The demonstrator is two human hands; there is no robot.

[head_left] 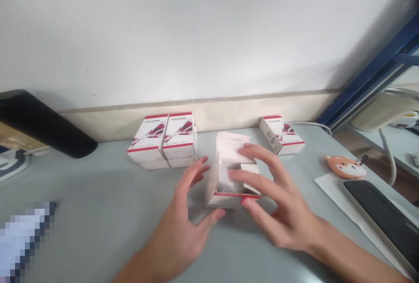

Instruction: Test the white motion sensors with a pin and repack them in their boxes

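Observation:
A small white carton with red edging [224,200] stands on the table with its lid flap raised. Inside it lies something in clear plastic [227,180]; its kind cannot be made out. My left hand [186,222] is at the carton's left side, fingers apart, its thumb by the lower front edge. Over the opening, my right hand [281,204] has its fingers spread. One fingertip reaches into the carton, another is at the raised flap, and the thumb is at the front rim.
Several closed red-and-white cartons [178,136] are stacked left of centre by the wall. Another carton [286,136] lies back right. At right are an orange animal-faced item [345,167], white paper [330,187] and a phone [382,222]. A black cylindrical object [49,123] leans at left.

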